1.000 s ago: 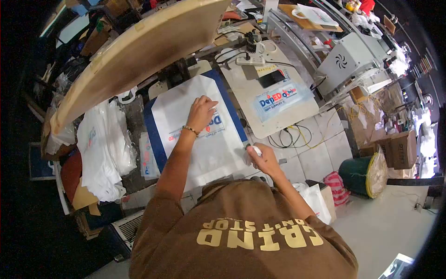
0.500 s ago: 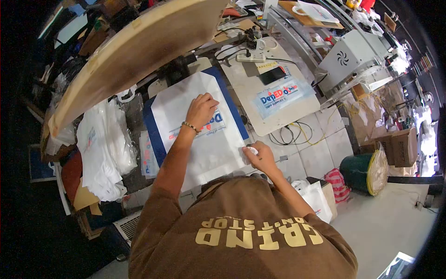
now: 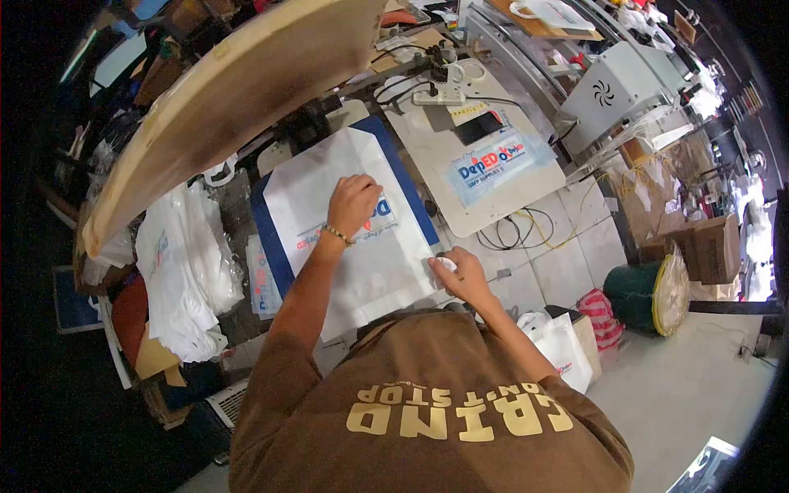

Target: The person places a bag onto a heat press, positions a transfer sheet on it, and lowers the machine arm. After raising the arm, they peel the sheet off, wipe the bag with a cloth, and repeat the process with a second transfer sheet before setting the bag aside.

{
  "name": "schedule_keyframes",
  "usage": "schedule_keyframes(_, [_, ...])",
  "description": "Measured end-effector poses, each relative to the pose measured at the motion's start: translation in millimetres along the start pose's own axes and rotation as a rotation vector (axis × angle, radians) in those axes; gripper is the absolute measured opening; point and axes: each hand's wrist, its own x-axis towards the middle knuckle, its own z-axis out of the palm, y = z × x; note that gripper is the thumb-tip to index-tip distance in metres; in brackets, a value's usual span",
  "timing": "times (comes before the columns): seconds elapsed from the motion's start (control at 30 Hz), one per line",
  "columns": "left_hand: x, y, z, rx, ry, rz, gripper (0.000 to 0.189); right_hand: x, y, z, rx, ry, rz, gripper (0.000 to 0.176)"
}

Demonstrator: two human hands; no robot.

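A white bag (image 3: pixel 374 275) lies flat over a blue board (image 3: pixel 407 177) in front of me. Blue and red lettering (image 3: pixel 380 215) on the bag is partly covered by my left hand (image 3: pixel 355 203). That hand's fingers are curled down on the lettering; whatever lies under the fingertips is hidden. At the bag's near right corner, my right hand (image 3: pixel 462 277) is closed, with white material (image 3: pixel 445 264) pinched between thumb and fingers.
A large padded board (image 3: pixel 238 78) rises at the far left. White bags (image 3: pixel 177 271) are piled to the left. On the right-hand platen (image 3: pixel 472 220) lie a phone (image 3: pixel 478 128), a printed sheet (image 3: pixel 500 168) and a power strip (image 3: pixel 440 98). A grey machine (image 3: pixel 616 90) stands beyond.
My left hand has shifted slightly toward me over the lettering, its fingers still curled. The right hand keeps its pinch at the corner. The whole view has moved a little.
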Motion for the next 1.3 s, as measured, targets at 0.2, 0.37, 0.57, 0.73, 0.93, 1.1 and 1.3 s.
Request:
schedule_keyframes(0.2, [-22.2,13.4,5.6,0.156,0.179,0.051,0.006,0.9,0.9,0.4,-0.033,-0.01,-0.035,0.043])
schedule_keyframes(0.37, [-31.0,17.1,6.4,0.134,0.203,0.032,0.005,2.9,3.4,3.9,-0.021,-0.009,0.01,0.042])
schedule_keyframes(0.57, [-39.9,18.6,2.8,0.08,0.168,0.007,0.003,3.9,2.1,3.7,-0.024,-0.01,-0.003,0.045])
schedule_keyframes(0.73, [-42.9,20.9,3.4,0.082,0.16,-0.003,0.003,4.1,2.2,2.2,-0.021,-0.029,0.009,0.046])
schedule_keyframes(0.93, [-45.5,26.0,1.6,0.078,0.163,-0.014,0.003,2.9,-1.2,1.7,0.012,-0.033,0.033,0.047])
schedule_keyframes(1.1, [-44.5,27.1,0.2,0.064,0.167,-0.024,0.004,3.8,-2.4,0.6,-0.001,-0.037,0.036,0.047])
schedule_keyframes(1.3, [-41.6,26.0,-0.4,-0.019,0.161,-0.111,0.004,3.8,3.6,4.2,-0.027,-0.009,0.001,0.048])
